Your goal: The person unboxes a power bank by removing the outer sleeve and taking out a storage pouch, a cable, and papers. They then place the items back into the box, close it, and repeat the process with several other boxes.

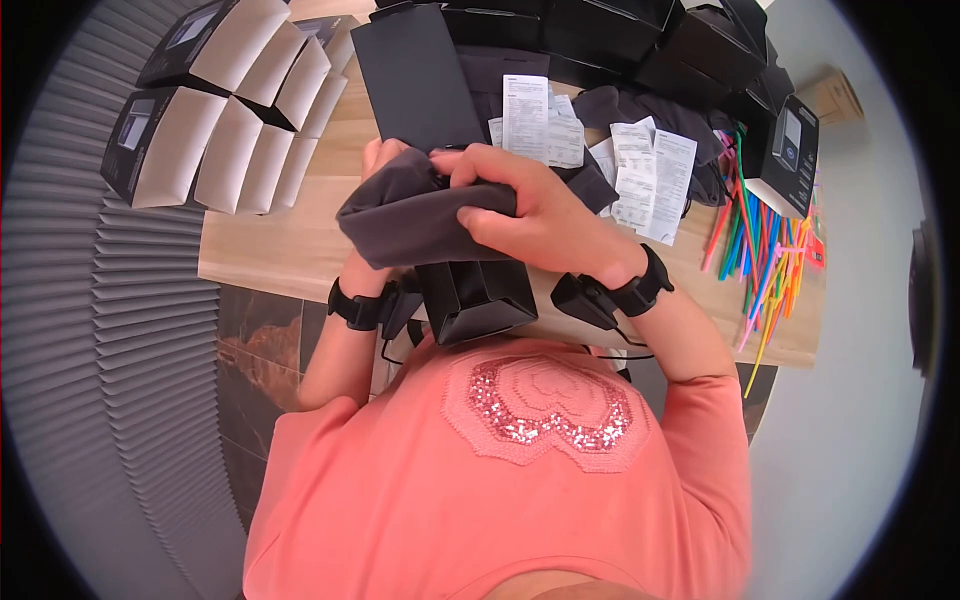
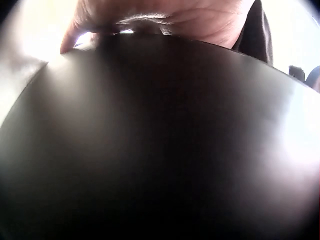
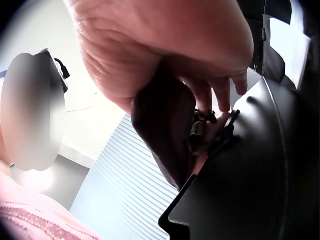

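A dark grey cloth pouch (image 1: 420, 225) is gripped by the right hand (image 1: 535, 205), its thumb on the near side and fingers curled over the top. In the right wrist view the right hand (image 3: 170, 40) holds the dark pouch (image 3: 162, 117) beside a black box (image 3: 240, 175). Beneath the pouch stands a black box (image 1: 475, 300) with raised flaps. Behind the pouch the left hand (image 1: 380, 155) is mostly hidden. The left wrist view is largely filled by a dark blurred surface (image 2: 160, 130), with part of the left hand (image 2: 165, 17) above it.
White-and-black boxes (image 1: 180, 150) stand at the left. Black boxes (image 1: 600, 30) line the back. Printed papers (image 1: 655, 180) lie on dark pouches (image 1: 690, 115). Colourful strips (image 1: 770, 250) and another box (image 1: 785, 155) are at the right of the wooden table (image 1: 270, 245).
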A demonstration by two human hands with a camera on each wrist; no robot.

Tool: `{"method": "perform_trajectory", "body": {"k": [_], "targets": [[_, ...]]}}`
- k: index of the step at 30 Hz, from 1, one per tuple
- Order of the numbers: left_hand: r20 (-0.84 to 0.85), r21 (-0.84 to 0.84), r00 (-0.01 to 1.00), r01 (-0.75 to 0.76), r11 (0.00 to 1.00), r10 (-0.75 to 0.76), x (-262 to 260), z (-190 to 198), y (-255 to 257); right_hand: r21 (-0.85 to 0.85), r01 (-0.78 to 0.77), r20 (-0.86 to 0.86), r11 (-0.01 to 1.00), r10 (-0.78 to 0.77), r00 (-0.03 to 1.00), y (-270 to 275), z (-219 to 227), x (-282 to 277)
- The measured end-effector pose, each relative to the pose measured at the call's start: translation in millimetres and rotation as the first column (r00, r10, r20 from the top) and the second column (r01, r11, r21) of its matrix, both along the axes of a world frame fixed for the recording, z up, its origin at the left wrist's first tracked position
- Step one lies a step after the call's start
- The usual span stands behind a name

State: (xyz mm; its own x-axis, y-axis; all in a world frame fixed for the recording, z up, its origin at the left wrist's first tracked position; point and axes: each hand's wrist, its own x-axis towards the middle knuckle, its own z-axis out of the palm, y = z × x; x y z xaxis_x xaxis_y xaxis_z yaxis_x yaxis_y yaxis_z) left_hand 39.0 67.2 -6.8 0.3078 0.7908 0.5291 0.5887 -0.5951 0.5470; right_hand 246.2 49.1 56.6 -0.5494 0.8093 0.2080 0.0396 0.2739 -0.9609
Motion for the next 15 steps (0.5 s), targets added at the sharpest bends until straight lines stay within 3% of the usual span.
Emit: {"method": "perform_trajectory", "body": {"k": [2, 5, 6, 7, 8, 10, 11, 13, 14, 15], "targets": [[0.08, -0.049, 0.997, -0.001, 0.999, 0.004, 3, 1, -2, -0.056, 0.017, -0.049, 0.998, -0.019, 0.999, -2, 4, -2], [0.11, 0.07, 0.993, -0.04, 0.997, 0.032, 8, 1, -3, -0.192, 0.092, -0.08, 0.977, -0.11, 0.991, -3, 13, -1], [0.274, -0.051, 0.962, -0.002, 0.999, 0.016, 12, 3, -4, -0.27, 0.154, -0.058, 0.95, -0.176, 0.983, -3, 14, -2], [0.431, -0.164, 0.902, 0.055, 0.985, 0.022, 13, 4, -4, -0.191, 0.24, -0.182, 0.952, -0.275, 0.944, -3, 10, -5], [0.431, -0.165, 0.902, 0.058, 0.985, 0.019, 9, 1, -2, -0.192, 0.244, -0.181, 0.951, -0.278, 0.943, -5, 13, -1], [0.251, -0.089, 0.968, 0.02, 0.996, 0.003, -2, -5, 2, 0.064, 0.387, -0.055, 0.92, -0.384, 0.922, -12, 32, 19], [0.253, -0.089, 0.968, 0.024, 0.996, -0.001, -2, -5, 3, 0.064, 0.39, -0.052, 0.919, -0.387, 0.921, -15, 37, 26], [0.436, -0.273, 0.895, 0.026, 0.962, 0.099, 3, -6, 3, 0.369, 0.351, 0.017, 0.861, -0.384, 0.923, -21, 45, 35], [0.439, -0.27, 0.894, 0.038, 0.962, 0.088, 2, -3, 3, 0.373, 0.359, 0.019, 0.856, -0.394, 0.919, -22, 45, 32], [0.364, -0.278, 0.928, 0.025, 0.96, 0.081, 2, 2, 1, 0.415, 0.268, 0.096, 0.869, -0.335, 0.937, -21, 43, 27]]}}
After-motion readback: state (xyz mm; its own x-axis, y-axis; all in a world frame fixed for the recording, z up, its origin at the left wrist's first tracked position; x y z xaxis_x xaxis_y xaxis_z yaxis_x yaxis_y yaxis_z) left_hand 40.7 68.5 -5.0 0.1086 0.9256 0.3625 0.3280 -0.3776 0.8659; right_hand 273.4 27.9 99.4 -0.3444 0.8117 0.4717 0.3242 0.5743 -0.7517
